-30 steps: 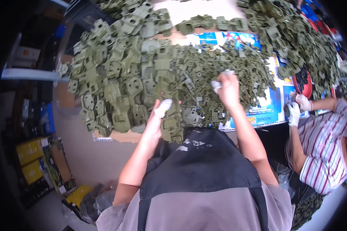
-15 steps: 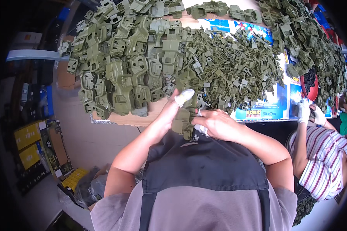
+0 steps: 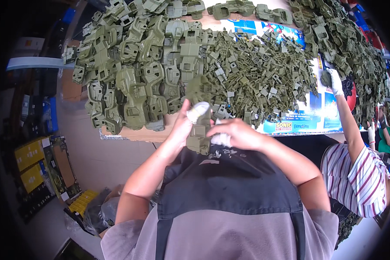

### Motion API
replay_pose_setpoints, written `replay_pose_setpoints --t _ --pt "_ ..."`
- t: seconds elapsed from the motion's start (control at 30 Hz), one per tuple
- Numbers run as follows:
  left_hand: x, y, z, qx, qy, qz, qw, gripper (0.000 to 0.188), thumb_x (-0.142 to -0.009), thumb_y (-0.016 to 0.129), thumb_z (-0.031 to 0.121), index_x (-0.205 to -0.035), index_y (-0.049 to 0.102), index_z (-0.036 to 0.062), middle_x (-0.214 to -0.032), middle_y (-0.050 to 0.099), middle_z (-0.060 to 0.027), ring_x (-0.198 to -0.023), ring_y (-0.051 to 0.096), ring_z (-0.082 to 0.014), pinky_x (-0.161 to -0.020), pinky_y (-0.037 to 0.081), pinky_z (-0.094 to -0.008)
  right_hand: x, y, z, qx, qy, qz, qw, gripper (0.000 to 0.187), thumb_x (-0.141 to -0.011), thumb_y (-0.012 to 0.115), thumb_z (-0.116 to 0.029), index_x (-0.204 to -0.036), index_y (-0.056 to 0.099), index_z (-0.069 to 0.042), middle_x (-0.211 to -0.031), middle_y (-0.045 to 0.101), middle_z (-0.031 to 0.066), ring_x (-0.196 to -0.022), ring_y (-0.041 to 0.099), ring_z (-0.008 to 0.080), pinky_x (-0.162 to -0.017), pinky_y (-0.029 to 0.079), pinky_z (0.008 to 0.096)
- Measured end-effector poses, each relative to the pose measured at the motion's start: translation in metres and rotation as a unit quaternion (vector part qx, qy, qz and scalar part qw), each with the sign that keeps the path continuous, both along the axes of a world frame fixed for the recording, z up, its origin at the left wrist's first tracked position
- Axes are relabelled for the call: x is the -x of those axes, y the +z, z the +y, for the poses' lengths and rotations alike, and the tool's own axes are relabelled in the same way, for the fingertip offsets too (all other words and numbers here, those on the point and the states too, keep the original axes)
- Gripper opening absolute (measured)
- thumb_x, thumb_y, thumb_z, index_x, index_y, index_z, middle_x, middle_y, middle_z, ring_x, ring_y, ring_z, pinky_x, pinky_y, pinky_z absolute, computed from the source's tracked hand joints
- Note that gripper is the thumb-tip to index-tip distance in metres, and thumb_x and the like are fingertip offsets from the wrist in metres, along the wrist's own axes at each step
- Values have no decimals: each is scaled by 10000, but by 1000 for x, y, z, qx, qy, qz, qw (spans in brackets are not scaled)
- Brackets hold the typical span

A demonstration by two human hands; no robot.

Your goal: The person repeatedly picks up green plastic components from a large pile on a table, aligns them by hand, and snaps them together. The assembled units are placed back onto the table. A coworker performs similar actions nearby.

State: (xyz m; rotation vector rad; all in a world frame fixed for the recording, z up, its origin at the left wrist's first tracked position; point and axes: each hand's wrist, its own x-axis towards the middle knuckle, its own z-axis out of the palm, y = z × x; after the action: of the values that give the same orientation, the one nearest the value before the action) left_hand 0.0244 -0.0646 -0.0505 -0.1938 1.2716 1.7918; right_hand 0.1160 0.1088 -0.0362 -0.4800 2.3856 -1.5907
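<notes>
My left hand (image 3: 184,125) is closed around an olive-green plastic toy vehicle body (image 3: 198,141), held upright in front of my apron. White wrapping covers its thumb. Just past that thumb is a blurred olive shape (image 3: 203,90); I cannot tell whether it belongs to the held piece. My right hand (image 3: 238,133) is beside the body's right edge with fingers bent inward and white coverings on some of them. What its fingertips pinch, if anything, is hidden. Beyond both hands lies a heap of small olive plastic parts (image 3: 255,78).
Rows of larger olive vehicle bodies (image 3: 134,82) are stacked on the table's left, over cardboard (image 3: 138,134). At right, a co-worker's white-gloved hand (image 3: 335,82) reaches to another pile (image 3: 355,60) near a red tray (image 3: 352,97). Yellow boxes (image 3: 30,154) stand at the left.
My left hand and the vehicle body have shifted slightly left, and the body looks more upright. My right hand's fingers have loosened a little. The co-worker's arm has stretched forward over the table.
</notes>
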Motion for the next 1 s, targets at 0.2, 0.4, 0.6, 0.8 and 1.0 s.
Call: replay_pose_setpoints --t 0.2,0.4,0.6,0.8,1.0 --pt "48 -7 -26 -83 115 25 990 468 -975 318 403 -1156 501 13 -1049 596 -126 -919 617 -241 -812 524 -384 0 -68 11 -284 -139 -2 949 632 -737 691 -305 -1286 444 -116 -1149 492 276 -1063 516 386 -893 440 428" --pt "52 1 -23 -106 135 64 983 452 -958 386 387 -1166 487 -2 -1058 594 -127 -917 616 -247 -826 519 -400 10 -50 -10 -336 -50 21 940 698 -713 651 -196 -1339 367 -74 -1208 415 285 -1028 535 404 -791 509 443" --pt "53 4 -20 -169 138 57 974 532 -869 539 444 -1157 500 -2 -1063 590 -118 -908 605 -240 -835 510 -415 20 -66 -18 -368 -71 -29 927 673 -687 610 -126 -1323 394 -79 -1168 472 287 -1044 524 412 -873 466 422" --pt "46 1 -22 -145 109 156 971 497 -895 518 377 -1272 396 78 -1163 534 -138 -972 595 -272 -868 496 -428 2 5 40 60 -265 -113 956 595 -790 605 -130 -1344 388 -132 -1187 548 195 -1081 552 277 -873 455 335" --pt "24 -10 14 -97 103 190 971 855 -706 745 198 -1371 209 158 -1328 375 -95 -1178 448 -224 -929 439 -360 7 31 2 -47 -261 62 962 653 -806 616 -173 -1387 325 -108 -1341 413 203 -1176 454 349 -955 395 401"
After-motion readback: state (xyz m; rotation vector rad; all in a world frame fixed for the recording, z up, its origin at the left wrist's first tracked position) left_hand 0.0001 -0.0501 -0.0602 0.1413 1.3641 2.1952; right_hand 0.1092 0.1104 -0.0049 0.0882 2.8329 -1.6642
